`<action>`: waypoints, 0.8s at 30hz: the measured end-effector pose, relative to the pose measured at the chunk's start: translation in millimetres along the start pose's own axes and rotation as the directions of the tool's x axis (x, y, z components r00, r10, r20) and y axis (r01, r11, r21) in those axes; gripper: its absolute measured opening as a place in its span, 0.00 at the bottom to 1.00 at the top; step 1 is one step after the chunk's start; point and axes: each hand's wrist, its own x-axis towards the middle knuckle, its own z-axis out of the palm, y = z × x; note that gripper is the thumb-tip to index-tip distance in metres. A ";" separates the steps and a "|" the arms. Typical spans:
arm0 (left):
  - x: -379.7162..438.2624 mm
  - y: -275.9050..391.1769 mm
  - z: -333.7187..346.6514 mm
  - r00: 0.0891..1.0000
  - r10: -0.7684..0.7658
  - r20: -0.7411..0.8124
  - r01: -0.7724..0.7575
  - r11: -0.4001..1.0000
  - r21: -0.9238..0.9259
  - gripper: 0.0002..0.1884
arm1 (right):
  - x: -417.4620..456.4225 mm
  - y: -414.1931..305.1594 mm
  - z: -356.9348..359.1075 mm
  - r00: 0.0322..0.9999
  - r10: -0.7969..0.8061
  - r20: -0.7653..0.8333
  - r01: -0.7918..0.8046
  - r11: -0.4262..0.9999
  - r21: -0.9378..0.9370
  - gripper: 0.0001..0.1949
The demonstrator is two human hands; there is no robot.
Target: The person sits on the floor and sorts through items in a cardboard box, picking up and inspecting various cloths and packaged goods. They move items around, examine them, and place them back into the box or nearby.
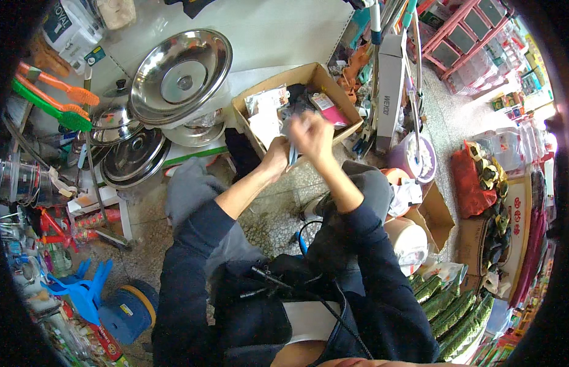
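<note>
My left hand (276,158) is closed around a thin, pale blue item (292,155), whose lower end shows beneath the fingers. My right hand (313,137) is just beside it, motion-blurred, with the fingers bent over the item's upper part. Whether the right fingers grip it cannot be told. Both hands are at the near edge of an open cardboard box (307,74). Inside the box lie clear-wrapped packets (271,98), a white sheet or packet (264,126), a pink package with a card top (330,111) and dark items partly hidden by my right hand.
Left of the box stand a large stainless steel basin (144,87) and metal lids (133,158). A long grey carton (389,96), poles and a purple bucket (432,172) stand right. Green and orange brushes (75,121) hang at left. My knees flank the terrazzo floor (275,215).
</note>
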 end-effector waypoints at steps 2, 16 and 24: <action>2.0 7.0 5.0 0.998 -0.006 0.057 0.007 1.000 -0.027 0.17 | 11.7 14.5 -3.9 0.979 0.192 0.073 -0.198 0.975 0.100 0.13; 10.8 28.5 -52.1 0.855 0.073 0.513 0.467 0.323 -0.823 0.22 | 27.3 37.0 -39.7 0.721 0.546 0.427 -0.627 0.252 0.737 0.09; -12.4 72.3 -43.9 0.860 0.270 0.434 0.324 0.368 -0.871 0.40 | 28.5 50.5 -55.2 0.674 0.445 0.589 -0.605 -0.124 0.786 0.12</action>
